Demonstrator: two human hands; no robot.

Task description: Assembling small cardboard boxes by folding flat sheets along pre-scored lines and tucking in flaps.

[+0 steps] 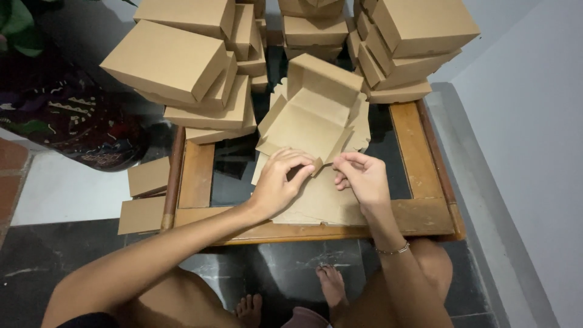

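A: Lying half-folded on the table, the carton is seen at mid-frame, its back wall already raised and its near flap spread flat toward the table's front edge.

B: How is it judged to handle?

A: Thin brown cardboard is shown, so it is judged light and fairly stiff along the panels but easily creased at the score lines. Nothing slippery or fragile is suggested, though a corner tab could be bent out of shape if pinched hard. The best hold is judged to be at the corner tabs and flap edges, where the folds run.

B: And the hands?

A: The left hand is curled, its thumb and fingers closed together on a small corner tab at the carton's near side. The right hand is held just beside it, fingers bent and drawn together at the same fold; whether the board is truly pinched by it cannot be told.

B: What is placed around it?

A: Stacks of finished boxes are piled at the table's far side, and flat blanks are lying to the left, off the table.
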